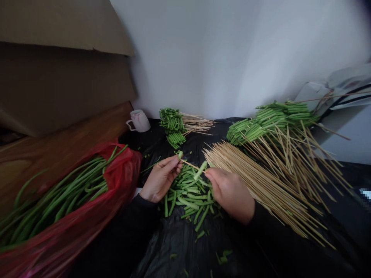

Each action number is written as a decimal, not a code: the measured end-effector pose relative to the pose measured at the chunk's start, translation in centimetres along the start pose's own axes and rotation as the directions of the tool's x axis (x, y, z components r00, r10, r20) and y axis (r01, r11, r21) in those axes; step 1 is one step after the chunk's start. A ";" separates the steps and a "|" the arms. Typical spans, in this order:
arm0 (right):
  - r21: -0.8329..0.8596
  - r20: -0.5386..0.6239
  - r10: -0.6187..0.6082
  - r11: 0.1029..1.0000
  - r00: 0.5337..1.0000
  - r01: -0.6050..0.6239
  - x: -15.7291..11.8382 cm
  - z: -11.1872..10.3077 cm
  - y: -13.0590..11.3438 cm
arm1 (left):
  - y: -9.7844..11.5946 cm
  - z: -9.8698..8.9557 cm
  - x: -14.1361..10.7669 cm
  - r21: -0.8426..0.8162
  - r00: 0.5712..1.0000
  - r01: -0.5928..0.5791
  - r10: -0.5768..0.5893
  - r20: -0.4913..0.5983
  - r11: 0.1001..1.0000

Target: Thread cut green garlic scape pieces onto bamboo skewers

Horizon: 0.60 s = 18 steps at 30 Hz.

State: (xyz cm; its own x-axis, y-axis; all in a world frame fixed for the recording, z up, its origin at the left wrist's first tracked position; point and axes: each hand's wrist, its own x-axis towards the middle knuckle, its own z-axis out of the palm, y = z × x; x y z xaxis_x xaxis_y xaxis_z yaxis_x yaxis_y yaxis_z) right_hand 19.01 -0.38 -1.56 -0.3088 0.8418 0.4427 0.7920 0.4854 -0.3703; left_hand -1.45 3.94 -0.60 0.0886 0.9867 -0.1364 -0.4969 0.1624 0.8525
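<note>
My left hand [162, 176] pinches a short piece of green bean [180, 155] at the left end of a thin wooden skewer [189, 164]. Fingers closed, my right hand [232, 192] grips the skewer near its other end, where another green bean piece [200, 171] sits across it. Beneath both hands lies a loose pile of cut green beans [193, 194] on black plastic sheeting [171, 247].
A red bag [123, 173] of long beans [66, 200] lies at left. Bare skewers [261, 181] spread at right. Skewered beans [172, 123] and a second stack [269, 119] stand near the wall, with a mug [139, 121] at back left.
</note>
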 end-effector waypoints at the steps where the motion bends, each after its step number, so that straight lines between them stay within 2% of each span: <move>1: -0.005 -0.007 0.001 1.000 1.000 -0.001 0.0 -0.1 0.0 | 0.1 0.0 0.0 0.000 1.000 0.000 0.000 0.010 1.000; 8: -0.065 -0.076 -0.050 0.997 0.996 0.045 -0.1 0.0 0.0 | 0.1 0.2 -0.1 0.059 0.999 -0.034 0.036 -0.030 0.998; 13: -0.131 -0.137 -0.097 0.988 0.986 0.079 -0.2 -0.1 -0.3 | -0.2 0.3 -0.1 0.036 1.000 0.004 -0.004 -0.020 0.999; 18: -0.131 -0.064 -0.056 0.990 0.996 0.047 -0.2 0.0 -0.4 | -0.3 0.2 -0.2 0.034 1.000 0.018 -0.018 -0.003 0.999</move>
State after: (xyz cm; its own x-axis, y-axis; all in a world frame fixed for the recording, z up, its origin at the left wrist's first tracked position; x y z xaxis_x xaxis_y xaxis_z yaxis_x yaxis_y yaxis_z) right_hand 18.77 -0.79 -1.50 -0.3180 0.7967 0.5140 0.8391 0.4889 -0.2386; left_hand -1.10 3.66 -0.71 0.0947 0.9836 -0.1533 -0.4659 0.1799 0.8663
